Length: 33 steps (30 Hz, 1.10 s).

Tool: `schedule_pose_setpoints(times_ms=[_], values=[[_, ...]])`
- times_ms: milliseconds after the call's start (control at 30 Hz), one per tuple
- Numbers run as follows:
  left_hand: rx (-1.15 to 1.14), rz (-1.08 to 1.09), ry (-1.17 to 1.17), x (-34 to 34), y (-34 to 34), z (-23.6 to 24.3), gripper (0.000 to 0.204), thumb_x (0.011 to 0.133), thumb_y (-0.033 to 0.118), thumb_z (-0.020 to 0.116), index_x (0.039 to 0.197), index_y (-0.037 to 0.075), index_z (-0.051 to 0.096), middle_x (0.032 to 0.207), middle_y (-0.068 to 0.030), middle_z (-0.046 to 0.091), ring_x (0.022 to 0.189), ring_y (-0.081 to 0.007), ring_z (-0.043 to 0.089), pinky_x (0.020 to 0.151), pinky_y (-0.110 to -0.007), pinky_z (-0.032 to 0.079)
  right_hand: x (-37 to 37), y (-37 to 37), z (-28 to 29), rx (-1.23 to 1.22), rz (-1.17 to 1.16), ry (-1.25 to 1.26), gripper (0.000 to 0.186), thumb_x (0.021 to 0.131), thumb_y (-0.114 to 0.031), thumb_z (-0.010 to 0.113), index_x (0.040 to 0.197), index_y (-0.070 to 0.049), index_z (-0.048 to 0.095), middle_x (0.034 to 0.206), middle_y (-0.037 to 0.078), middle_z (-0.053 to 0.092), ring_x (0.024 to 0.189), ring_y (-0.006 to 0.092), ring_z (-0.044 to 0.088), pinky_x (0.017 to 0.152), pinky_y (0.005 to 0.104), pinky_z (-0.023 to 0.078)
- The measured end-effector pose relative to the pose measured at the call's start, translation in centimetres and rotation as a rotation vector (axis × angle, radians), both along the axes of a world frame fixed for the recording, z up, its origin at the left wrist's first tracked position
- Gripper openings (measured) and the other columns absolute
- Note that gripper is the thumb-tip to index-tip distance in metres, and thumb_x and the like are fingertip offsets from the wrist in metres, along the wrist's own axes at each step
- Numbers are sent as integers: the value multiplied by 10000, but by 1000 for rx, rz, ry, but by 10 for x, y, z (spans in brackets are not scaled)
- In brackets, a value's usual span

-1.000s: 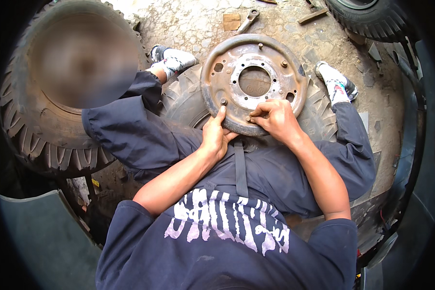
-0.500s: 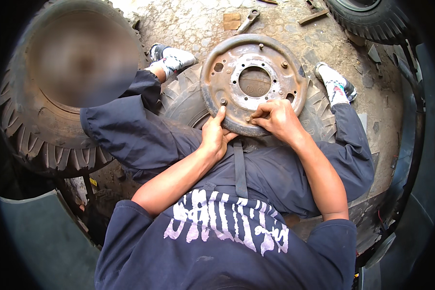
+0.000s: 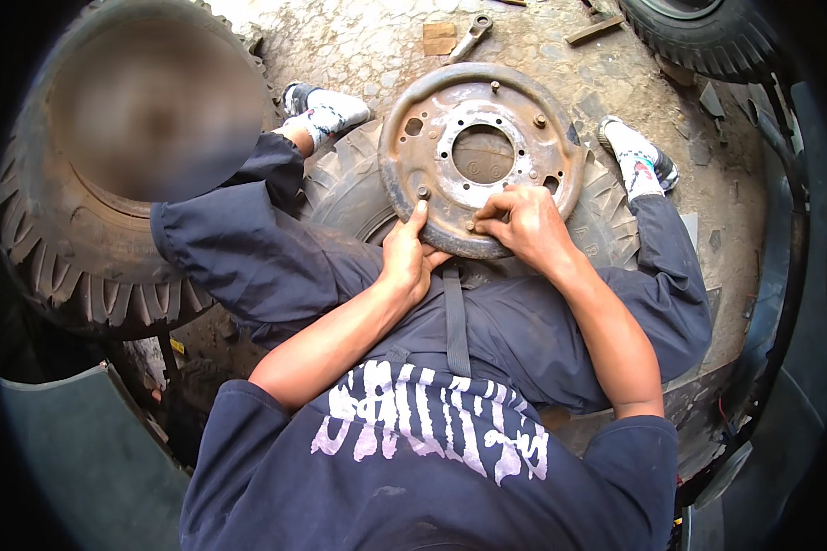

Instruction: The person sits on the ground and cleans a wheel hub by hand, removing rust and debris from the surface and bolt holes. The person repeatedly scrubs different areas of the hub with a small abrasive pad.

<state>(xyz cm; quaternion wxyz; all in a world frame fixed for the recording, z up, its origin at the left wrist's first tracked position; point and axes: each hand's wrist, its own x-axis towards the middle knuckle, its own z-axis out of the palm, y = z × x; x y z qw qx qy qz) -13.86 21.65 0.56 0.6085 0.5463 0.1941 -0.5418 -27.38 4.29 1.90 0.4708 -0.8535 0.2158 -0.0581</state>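
A round, rusty brake backing plate point(image 3: 436, 106) rests tilted on a tyre point(image 3: 345, 184) between my legs. It has a large centre hole ringed by small bolt holes, and several studs stand up from its face. My left hand point(image 3: 408, 254) grips the near left rim, thumb on the face beside a stud point(image 3: 424, 192), fingers underneath. At the near right part of the plate, my right hand point(image 3: 526, 225) pinches at a small bolt or stud point(image 3: 471, 226) with thumb and bent fingers. Its other fingers are curled in.
A large tyre point(image 3: 73, 285) stands on the left, its middle blurred. Another tyre point(image 3: 708, 41) is at the far right. A wrench-like tool point(image 3: 471, 39) lies beyond the plate, near a brown block point(image 3: 439, 39) and a wood strip point(image 3: 595, 29). Dark panels point(image 3: 83, 432) flank me.
Both hands stay in the same places on the plate. My right fingers have shifted very slightly at the small bolt; little else differs.
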Motion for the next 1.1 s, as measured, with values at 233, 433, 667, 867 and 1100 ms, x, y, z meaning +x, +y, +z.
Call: schedule_pose_setpoints(times_ms=[233, 433, 667, 867, 1100], values=[[10, -2, -11, 0, -2, 5, 503, 1138, 377, 503, 1431, -31, 496, 1354, -215, 671, 1205, -343, 708, 1052, -535, 590, 0, 4, 1, -104, -100, -12, 160, 769, -109, 867, 899, -34, 812, 825, 154, 748, 779, 319, 735, 736, 402, 574], [-13, -9, -1, 1, 2, -3, 529, 1134, 391, 508, 1444, -37, 483, 1375, -220, 659, 1232, -347, 695, 1066, -542, 575, -2, -3, 6, -3, 4, 122, 167, 757, -167, 881, 898, -99, 823, 881, 134, 781, 871, 336, 752, 793, 445, 582], [6, -4, -8, -1, -1, 5, 519, 1136, 384, 506, 1449, -28, 476, 1376, -218, 661, 1229, -347, 697, 1061, -547, 576, -15, -23, 9, -81, 56, 152, 142, 757, -161, 867, 857, -79, 810, 857, 136, 776, 859, 328, 749, 807, 436, 582], [-9, -3, 9, 0, 1, -2, 520, 1131, 383, 519, 1449, -26, 473, 1388, -211, 653, 1236, -351, 691, 1059, -561, 573, -9, 1, -2, -95, 2, 0, 132, 742, -125, 858, 837, -58, 794, 825, 154, 764, 847, 347, 743, 804, 442, 583], [24, 0, -18, -1, -4, 2, 536, 1128, 399, 524, 1451, -25, 472, 1375, -210, 661, 1214, -344, 704, 1052, -548, 585, -11, -21, 2, -139, 139, 6, 130, 753, -98, 865, 844, -46, 788, 823, 130, 756, 779, 317, 736, 741, 416, 576]])
